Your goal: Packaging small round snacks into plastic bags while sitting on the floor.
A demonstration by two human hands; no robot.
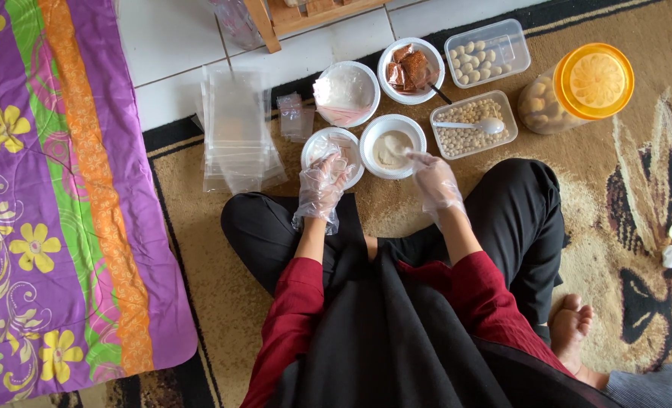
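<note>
Both gloved hands reach toward twelve o'clock, the left hand [322, 183] loosely curled, the right hand [434, 180] extended with fingers pinched.

Bedspread [56, 196] — purple, with yellow flowers and orange and green stripes. Rug [638, 189] tan, with black and cream motifs. Jar lid [594, 79] orange. Bowls [393, 143] white; powder inside beige. Sleeves [298, 302] dark red — trousers [517, 211] black.

- Thin, crinkled clear plastic gloves cover the left hand [322, 185] and right hand [436, 181].
- Glossy white round plastic bowl of smooth beige paste [393, 146].
- Shiny stack of clear plastic sleeves [238, 128].
- Matt brown patterned woven carpet [631, 189].
</note>
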